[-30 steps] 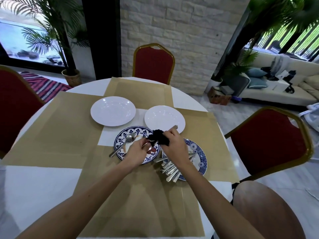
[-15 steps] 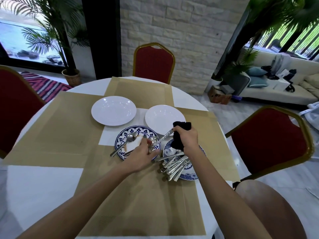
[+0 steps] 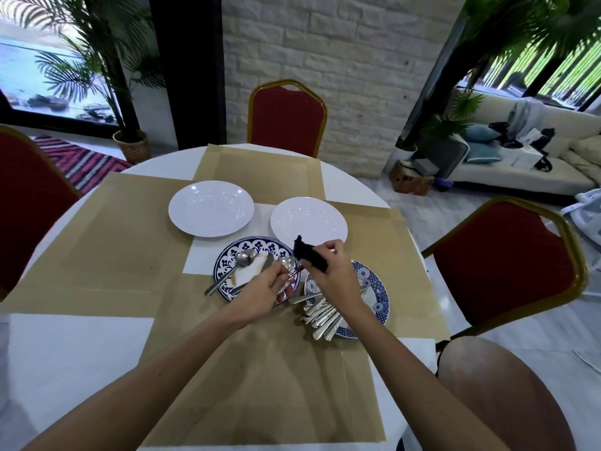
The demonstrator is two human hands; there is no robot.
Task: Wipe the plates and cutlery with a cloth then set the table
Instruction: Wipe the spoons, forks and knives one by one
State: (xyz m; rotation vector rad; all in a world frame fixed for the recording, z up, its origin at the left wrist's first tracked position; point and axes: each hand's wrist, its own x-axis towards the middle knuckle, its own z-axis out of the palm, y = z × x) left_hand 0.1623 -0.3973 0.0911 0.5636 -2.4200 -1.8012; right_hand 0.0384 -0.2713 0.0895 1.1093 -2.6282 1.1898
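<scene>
Step in hand: wiping of cutlery. Table setting has not begun.

The left hand (image 3: pixel 260 292) is closed round the handle of a spoon (image 3: pixel 287 264), holding it just above the near edge of the left patterned plate (image 3: pixel 227 258), bowl pointing away from the person. The right hand (image 3: pixel 340 273) grips a dark cloth (image 3: pixel 309 257), bunched in curled fingers, with one corner sticking up. The cloth sits at the spoon's neck. Whether it wraps the metal or only touches it cannot be told from this view.

The left patterned plate carries a second spoon (image 3: pixel 244 258) and what appears to be a knife, and shows a brownish mark across its centre. The right patterned plate (image 3: pixel 379 297), just beside it, holds a pile of cutlery (image 3: pixel 322 317), handles fanned toward the person. Two white plates (image 3: pixel 211 208) stand farther back, side by side and apart. All four plates are grouped mid-bench (image 3: pixel 65 353), over tan placemats (image 3: pixel 260 385).

Assessment: the task is at an early stage. Most of the cutlery probably awaits wiping, and the marked plate also needs the cloth.

Next move, in my judgement: draw the cloth along the full length of the spoon while the left hand keeps it steady, then lay it down apart from the unwiped pile. Risk: a slim, smooth handle may slip or twist under the pull of the cloth.
</scene>
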